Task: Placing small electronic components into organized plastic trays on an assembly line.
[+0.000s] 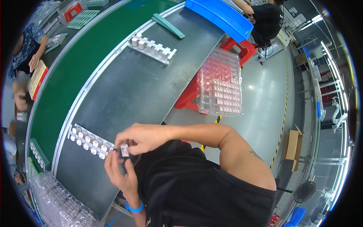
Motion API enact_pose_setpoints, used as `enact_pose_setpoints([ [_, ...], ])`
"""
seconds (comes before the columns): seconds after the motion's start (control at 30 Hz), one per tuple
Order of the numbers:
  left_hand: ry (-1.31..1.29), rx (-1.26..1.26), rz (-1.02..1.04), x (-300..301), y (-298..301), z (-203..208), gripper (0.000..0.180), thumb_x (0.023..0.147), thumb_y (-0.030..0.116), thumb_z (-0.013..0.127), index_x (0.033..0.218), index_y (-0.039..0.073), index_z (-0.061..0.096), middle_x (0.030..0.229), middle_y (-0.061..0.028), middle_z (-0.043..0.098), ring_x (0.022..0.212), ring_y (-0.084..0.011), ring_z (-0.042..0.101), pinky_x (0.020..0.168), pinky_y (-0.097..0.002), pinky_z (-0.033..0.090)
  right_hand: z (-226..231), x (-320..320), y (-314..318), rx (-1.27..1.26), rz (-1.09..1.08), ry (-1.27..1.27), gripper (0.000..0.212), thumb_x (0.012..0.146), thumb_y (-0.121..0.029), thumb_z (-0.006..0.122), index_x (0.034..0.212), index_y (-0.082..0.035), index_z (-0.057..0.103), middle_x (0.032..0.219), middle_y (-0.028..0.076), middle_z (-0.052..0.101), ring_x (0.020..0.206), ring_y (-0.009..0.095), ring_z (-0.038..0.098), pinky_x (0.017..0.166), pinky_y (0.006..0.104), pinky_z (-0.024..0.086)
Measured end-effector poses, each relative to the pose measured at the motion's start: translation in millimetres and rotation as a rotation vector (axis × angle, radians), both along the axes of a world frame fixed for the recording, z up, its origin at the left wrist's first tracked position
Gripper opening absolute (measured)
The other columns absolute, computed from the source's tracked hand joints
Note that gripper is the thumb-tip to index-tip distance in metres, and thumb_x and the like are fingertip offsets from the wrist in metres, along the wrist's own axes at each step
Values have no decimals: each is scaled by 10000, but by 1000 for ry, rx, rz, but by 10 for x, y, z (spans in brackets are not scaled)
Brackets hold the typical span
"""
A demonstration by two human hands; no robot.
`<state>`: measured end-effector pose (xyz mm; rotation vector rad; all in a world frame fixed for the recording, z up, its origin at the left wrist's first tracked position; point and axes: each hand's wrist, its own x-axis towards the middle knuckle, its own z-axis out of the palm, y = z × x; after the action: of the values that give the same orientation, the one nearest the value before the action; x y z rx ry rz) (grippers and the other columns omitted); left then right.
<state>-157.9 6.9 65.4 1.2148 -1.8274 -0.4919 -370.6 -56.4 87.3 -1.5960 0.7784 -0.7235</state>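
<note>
A small white-and-pink rectangular piece is pinched in the fingers of my right hand above the bench edge. Just below it is my left hand, a blue band on its wrist. Its thumb and fingers stand apart around the piece's lower end; whether they touch it I cannot make out. Left of both hands, a metal rack carries a row of similar white pieces in its slots. Farther up the bench, a second rack holds a few pieces at its left end.
A green conveyor belt runs along the dark bench. A teal strip and a blue bin lie at the far end. Clear trays of pieces rest on a red stool at right; wrapped trays stand lower left. Co-workers are nearby.
</note>
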Motion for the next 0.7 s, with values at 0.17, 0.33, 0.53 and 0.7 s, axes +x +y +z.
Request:
enact_pose_setpoints([
  [0.17, -14, 92, -132, -145, -78, -71, 414, 896, -64, 684, 1307, -22, 646, 1255, -195, 649, 1133, -350, 654, 943, -419, 537, -85, -60, 144, 153, -89, -4, 287, 910, -87, 617, 1164, -5, 512, 944, 148, 721, 844, 248, 720, 755, 380, 566],
  [0.33, -92, 58, -221, -223, -145, -74, 393, 891, -58, 697, 1282, -24, 661, 1210, -202, 654, 1094, -362, 657, 939, -422, 537, -161, -116, 101, 130, -76, 22, 341, 908, -107, 644, 1186, -1, 478, 940, 156, 724, 852, 242, 726, 756, 372, 571],
  [0.53, -8, 133, -195, -430, -298, -181, 426, 816, -24, 783, 1229, -14, 680, 1186, -169, 642, 1042, -342, 663, 875, -406, 556, 65, -715, -439, -496, -496, 570, 243, 853, -152, 722, 1065, -38, 683, 1001, 138, 732, 931, 332, 700, 845, 419, 558],
  [0.7, 6, 165, -144, -438, -326, -240, 427, 783, 5, 820, 1185, -8, 674, 1176, -159, 633, 1058, -353, 649, 868, -420, 553, 220, -1286, -1279, -820, -762, 941, 229, 873, -123, 673, 1096, -110, 720, 1040, 115, 686, 1015, 339, 633, 902, 432, 525],
])
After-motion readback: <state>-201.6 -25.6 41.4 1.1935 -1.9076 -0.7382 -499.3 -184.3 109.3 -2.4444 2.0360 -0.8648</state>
